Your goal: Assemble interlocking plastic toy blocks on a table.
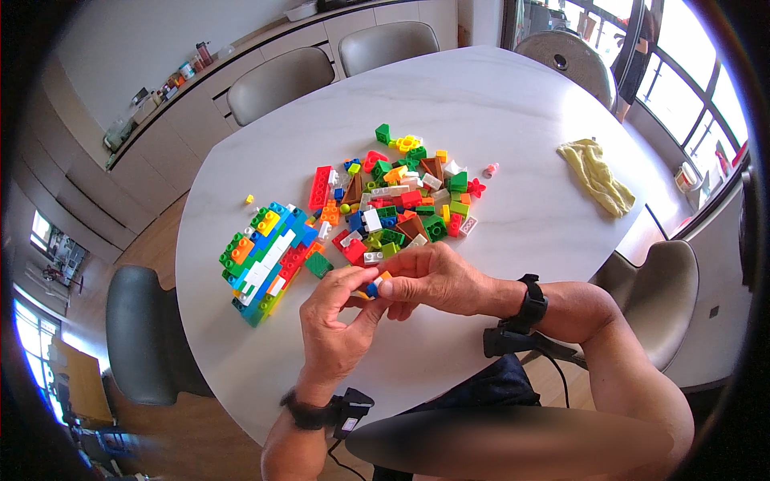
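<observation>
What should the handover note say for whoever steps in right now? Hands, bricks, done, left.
Left hand: fingertips pinching a small blue brick, together with the right.
Right hand: fingers closed on the same small piece; an orange bit shows beside the blue one. Whether the two are joined cannot be told.
Built slab: multicoloured flat assembly lying on the white table, left of the hands, untouched.
Loose brick pile: spread beyond the hands, mid-table.
Yellow cloth: far right, apart.
Done: the slab is assembled.
Left: the pile is still loose; the held piece is not on the slab.
</observation>
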A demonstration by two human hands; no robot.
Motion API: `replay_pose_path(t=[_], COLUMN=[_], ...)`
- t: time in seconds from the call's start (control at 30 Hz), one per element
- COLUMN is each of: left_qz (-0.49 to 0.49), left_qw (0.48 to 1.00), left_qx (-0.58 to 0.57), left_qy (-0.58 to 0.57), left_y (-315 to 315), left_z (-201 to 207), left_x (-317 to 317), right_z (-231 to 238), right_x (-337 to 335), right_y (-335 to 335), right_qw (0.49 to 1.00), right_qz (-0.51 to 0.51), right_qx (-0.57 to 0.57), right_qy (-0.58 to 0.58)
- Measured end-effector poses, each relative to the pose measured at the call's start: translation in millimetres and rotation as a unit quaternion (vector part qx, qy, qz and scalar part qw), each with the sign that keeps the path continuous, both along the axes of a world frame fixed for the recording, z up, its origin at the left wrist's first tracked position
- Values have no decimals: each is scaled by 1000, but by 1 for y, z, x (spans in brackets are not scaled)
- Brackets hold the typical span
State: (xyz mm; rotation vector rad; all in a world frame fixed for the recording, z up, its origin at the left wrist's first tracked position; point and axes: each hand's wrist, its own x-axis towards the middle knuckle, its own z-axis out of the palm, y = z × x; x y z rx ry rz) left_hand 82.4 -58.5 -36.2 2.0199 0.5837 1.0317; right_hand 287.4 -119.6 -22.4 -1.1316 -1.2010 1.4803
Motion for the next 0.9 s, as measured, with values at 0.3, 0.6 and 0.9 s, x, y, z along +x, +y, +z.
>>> replay_pose_path(t=[0.3,0.6,0.9], left_qz=[19,39,-2], left_qw=[989,994,999], left_qx=[-145,-100,-34], left_qy=[-6,-23,-35], left_y=[-2,-3,-1], left_z=[11,1,-8], left_x=[-7,-3,-2], right_z=[5,-1,11], right_x=[5,5,5], right_y=[-1,4,0], right_qw=[998,991,994], right_qz=[30,59,58], right_qx=[-34,-78,-73], right_qy=[37,88,-58])
